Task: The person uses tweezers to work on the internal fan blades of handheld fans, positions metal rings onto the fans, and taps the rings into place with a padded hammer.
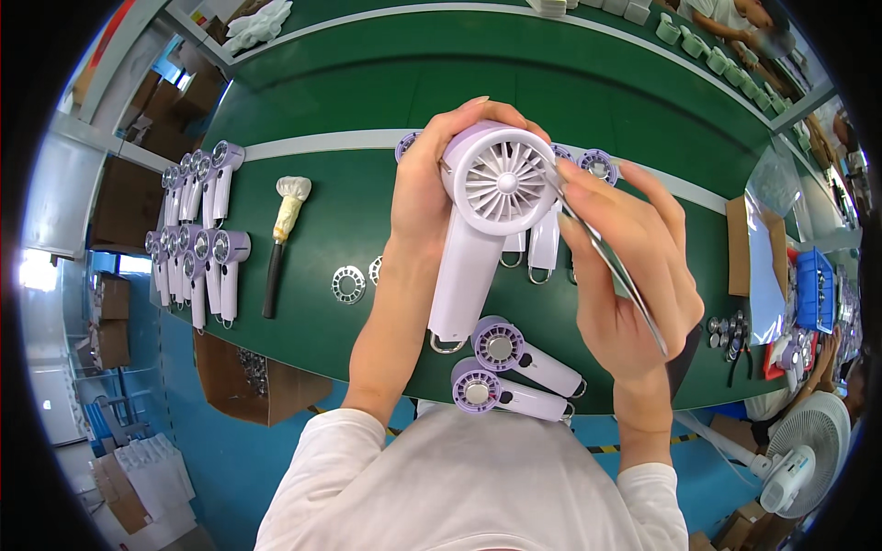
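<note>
My left hand (415, 204) is wrapped round the head of a white and lilac handheld fan (464, 275), holding it up over the table. Its round slatted grille faces me, and the handle hangs down to a metal loop. In my right hand (634, 253) a pair of metal tweezers (627, 280) is pinched, with the tips at the grille's right rim. Whether the tips grip anything is too small to tell. Two more handheld fans (533, 401) lie at the near table edge below. Others lie partly hidden behind my hands, such as one (598, 166) at the right.
Rows of handheld fans (220, 246) line the green table's left side. A black-handled brush (287, 216) and a loose silver ring (348, 285) lie nearby. Pliers (738, 354), a cardboard box (742, 243) and a pedestal fan (808, 450) are at right. Another person (730, 18) sits at far right.
</note>
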Demonstrator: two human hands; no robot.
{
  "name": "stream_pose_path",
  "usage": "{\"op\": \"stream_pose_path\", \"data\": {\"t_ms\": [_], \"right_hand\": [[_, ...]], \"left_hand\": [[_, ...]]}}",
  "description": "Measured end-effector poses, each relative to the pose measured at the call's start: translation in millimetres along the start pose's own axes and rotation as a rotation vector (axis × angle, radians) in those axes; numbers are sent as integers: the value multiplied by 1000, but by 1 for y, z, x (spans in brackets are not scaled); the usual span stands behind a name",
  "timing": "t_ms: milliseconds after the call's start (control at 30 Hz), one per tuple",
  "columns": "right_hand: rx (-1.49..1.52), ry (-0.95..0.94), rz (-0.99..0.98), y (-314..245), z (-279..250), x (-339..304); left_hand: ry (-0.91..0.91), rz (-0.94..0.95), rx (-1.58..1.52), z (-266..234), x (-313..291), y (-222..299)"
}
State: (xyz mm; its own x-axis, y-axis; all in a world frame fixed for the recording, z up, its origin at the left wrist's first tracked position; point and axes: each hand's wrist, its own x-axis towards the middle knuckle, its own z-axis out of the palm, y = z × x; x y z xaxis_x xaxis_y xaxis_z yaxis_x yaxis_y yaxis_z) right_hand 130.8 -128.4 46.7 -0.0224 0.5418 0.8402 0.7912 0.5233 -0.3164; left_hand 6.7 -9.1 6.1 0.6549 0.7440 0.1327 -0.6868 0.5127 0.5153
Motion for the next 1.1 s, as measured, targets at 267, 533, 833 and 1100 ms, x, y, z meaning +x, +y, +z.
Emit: {"op": "stream_pose_path", "data": {"t_ms": [267, 533, 833, 1100], "right_hand": [[-8, 55, -20, 6, 5, -3], [-20, 53, -31, 7, 4, 0], [-25, 11, -31, 8, 4, 4], [-40, 13, 5, 8, 9, 5]], "left_hand": [[82, 25, 91, 8, -4, -1], [84, -11, 39, 2, -2, 6], [104, 54, 100, 2, -2, 3], [139, 45, 132, 3, -1, 0]]}}
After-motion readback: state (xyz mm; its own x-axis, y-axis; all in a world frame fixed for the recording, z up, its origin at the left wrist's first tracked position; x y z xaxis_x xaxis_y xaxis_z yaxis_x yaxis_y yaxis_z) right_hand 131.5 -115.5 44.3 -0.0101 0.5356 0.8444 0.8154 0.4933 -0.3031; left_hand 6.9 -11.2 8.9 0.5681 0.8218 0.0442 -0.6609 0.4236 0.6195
